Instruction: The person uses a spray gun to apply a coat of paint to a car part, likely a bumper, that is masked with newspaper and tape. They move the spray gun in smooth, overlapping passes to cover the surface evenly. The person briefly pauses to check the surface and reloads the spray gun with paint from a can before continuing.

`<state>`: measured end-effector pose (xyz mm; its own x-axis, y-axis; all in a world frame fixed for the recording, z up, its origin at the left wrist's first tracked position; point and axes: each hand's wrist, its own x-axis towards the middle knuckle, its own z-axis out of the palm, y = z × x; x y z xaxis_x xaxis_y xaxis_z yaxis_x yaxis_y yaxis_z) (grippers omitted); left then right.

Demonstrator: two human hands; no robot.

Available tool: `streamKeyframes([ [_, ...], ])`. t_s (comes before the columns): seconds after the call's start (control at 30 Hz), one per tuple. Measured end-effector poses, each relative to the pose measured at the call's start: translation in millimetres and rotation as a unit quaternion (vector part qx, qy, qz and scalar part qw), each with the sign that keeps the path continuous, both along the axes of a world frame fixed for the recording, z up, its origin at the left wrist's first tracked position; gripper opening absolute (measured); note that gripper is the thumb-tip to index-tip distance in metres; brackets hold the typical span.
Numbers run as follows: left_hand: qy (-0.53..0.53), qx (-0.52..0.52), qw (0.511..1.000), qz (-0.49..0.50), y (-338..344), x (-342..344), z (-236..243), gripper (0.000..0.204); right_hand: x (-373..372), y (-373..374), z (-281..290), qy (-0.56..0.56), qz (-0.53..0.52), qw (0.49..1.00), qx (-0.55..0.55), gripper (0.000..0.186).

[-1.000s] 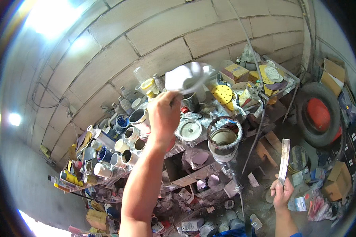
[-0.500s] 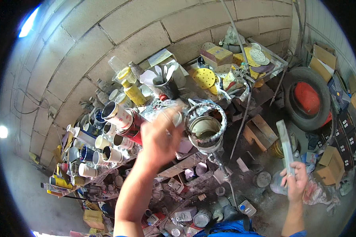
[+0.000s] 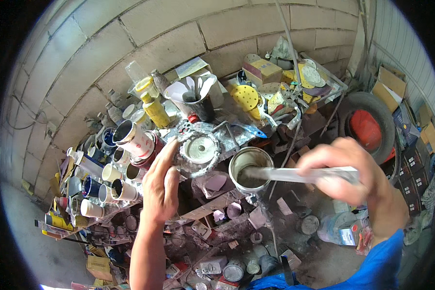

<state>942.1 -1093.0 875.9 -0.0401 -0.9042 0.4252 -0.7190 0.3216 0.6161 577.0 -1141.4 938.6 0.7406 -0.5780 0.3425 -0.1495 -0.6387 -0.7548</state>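
Observation:
My right hand (image 3: 340, 169) is closed around a long, flat stirring stick (image 3: 290, 175), blurred by motion. The stick's far end dips into an open, paint-stained cup (image 3: 251, 162). Below that cup shows a metal fitting (image 3: 263, 205), perhaps a spray gun, with a hose leading down. To the left, my left hand (image 3: 160, 186) is held with its fingers stretched out and nothing in its palm. Just beyond its fingertips, a paint-crusted ring (image 3: 216, 162) surrounds a pale round disc (image 3: 198, 149) on the bench. Whether the fingertips touch the ring I cannot tell.
Stained paint cups (image 3: 125, 189) crowd the bench's left side. A yellow bottle (image 3: 154, 111) and a dark pot of spatulas (image 3: 198, 104) stand farther back, near a blue-handled brush (image 3: 251, 129). Yellow sanding discs (image 3: 245, 96) lie behind the cup. A tyre (image 3: 379, 104) stands at right.
The crusted ring over the cup is gone from there and now shows on the bench. My left hand has drawn back left, and my right hand has brought the stick into the cup.

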Motion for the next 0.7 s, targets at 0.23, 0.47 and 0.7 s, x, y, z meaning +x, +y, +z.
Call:
streamKeyframes([
  [0.23, 0.196, 0.055, 0.97, 0.131, 133.1, 21.8, -91.6, 0.051, 67.6, -77.8, -42.3, 0.178, 0.153, 0.969, -0.076, 0.013],
  [0.47, 0.045, 0.397, 0.874, 0.275, 362.2, 7.0, -270.3, 0.034, 80.0, -92.2, -43.1, 0.164, 0.165, 0.967, -0.107, 0.012],
  [0.7, 0.067, 0.532, 0.806, 0.253, 476.3, -29.2, -358.4, 0.034, 75.8, -99.4, -48.1, 0.182, 0.174, 0.955, -0.154, 0.011],
])
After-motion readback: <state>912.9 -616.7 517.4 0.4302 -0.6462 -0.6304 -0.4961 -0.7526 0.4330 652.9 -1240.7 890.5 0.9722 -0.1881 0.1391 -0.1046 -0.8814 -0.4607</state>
